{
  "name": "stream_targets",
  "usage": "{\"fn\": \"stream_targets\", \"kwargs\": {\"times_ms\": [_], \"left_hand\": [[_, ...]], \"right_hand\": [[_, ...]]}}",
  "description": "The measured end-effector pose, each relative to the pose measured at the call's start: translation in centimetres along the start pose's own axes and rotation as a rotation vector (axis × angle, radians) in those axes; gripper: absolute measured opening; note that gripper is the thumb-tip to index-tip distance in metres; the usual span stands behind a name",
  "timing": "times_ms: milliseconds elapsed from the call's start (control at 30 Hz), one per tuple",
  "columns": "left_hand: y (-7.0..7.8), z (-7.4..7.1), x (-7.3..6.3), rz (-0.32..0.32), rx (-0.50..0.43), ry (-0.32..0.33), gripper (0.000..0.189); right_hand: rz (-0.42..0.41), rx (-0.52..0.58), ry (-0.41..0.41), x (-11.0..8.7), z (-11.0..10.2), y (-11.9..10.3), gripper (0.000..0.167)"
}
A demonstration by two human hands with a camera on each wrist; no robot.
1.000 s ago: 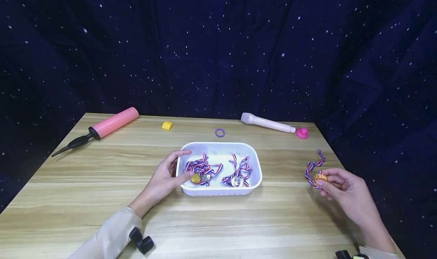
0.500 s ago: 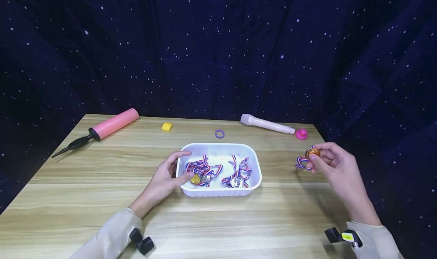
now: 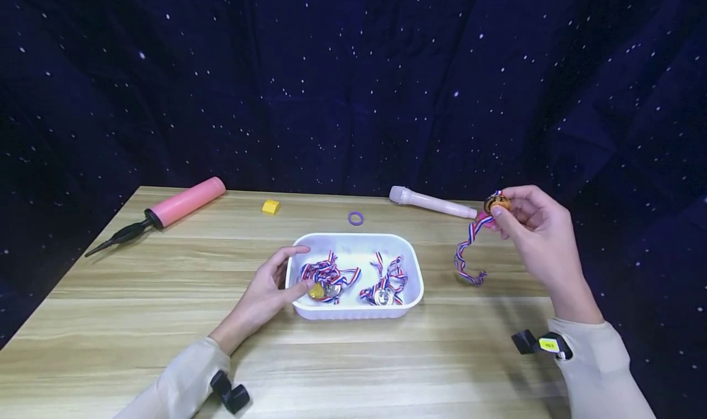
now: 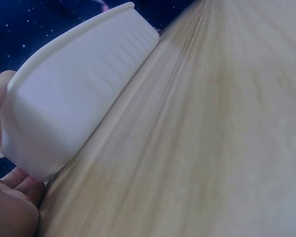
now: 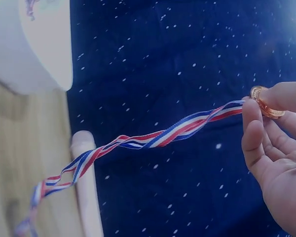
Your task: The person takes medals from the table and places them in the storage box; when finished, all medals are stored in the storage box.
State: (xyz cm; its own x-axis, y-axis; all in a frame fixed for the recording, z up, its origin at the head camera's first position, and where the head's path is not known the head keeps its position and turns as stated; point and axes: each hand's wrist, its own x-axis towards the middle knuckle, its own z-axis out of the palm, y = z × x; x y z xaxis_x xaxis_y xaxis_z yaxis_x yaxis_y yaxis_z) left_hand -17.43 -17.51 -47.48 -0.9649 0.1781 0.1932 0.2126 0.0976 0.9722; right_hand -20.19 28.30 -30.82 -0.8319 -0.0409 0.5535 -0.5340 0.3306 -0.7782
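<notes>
In the head view my right hand [image 3: 536, 235] pinches a bronze-coloured medal [image 3: 496, 205] between thumb and fingers, raised over the right side of the table. Its red, white and blue ribbon [image 5: 163, 136] dangles from the hand, twisted along its length. My left hand [image 3: 270, 287] holds the left end of a white plastic tub [image 3: 359, 311], its thumb over the rim. The left wrist view shows other fingers [image 4: 27, 185] low against the tub's outside. Inside lie a gold medal [image 3: 316, 291], a silver medal [image 3: 332, 290] and, farther right, another silver medal [image 3: 383, 297], with tangled ribbons.
Along the table's far side lie a pink hand pump [image 3: 188, 202] with a black nozzle, a yellow toy block [image 3: 270, 207], a purple ring [image 3: 356, 218] and a pale toy microphone [image 3: 433, 202]. A pink rubber duck [image 3: 486, 220] is mostly hidden behind the medal and ribbon.
My right hand has lifted the bronze-coloured medal up and to the left, away from the table's right edge; its ribbon now hangs longer. My left hand and the tub have stayed put.
</notes>
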Motion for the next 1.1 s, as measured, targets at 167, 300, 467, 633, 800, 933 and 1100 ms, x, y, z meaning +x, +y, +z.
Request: {"fn": "stream_targets", "kwargs": {"times_ms": [167,300,467,633,800,933,1100], "left_hand": [[0.0,0.0,0.0,0.0,0.002,-0.003,0.069],[-0.1,-0.1,0.0,-0.003,0.001,-0.004,0.07],[-0.1,0.0,0.1,-0.002,-0.008,-0.005,0.071],[-0.1,0.0,0.1,-0.005,-0.009,-0.005,0.071],[-0.1,0.0,-0.1,0.0,0.0,-0.003,0.071],[-0.1,0.0,0.0,0.01,0.003,-0.003,0.07],[-0.1,0.0,0.0,0.013,0.002,-0.006,0.071]], "right_hand": [[-0.051,0.113,0.033,1.8,0.8,-1.9,0.02],[-0.113,0.217,0.046,3.3,1.7,-3.7,0.019],[-0.222,0.268,0.071,5.2,2.9,-6.3,0.019],[-0.347,0.278,0.075,6.5,4.1,-8.6,0.018],[-0.387,0.304,0.044,7.1,5.5,-9.6,0.016],[-0.392,0.285,0.01,7.1,6.4,-9.2,0.013],[-0.326,0.273,-0.054,6.4,7.4,-7.7,0.01]]}}
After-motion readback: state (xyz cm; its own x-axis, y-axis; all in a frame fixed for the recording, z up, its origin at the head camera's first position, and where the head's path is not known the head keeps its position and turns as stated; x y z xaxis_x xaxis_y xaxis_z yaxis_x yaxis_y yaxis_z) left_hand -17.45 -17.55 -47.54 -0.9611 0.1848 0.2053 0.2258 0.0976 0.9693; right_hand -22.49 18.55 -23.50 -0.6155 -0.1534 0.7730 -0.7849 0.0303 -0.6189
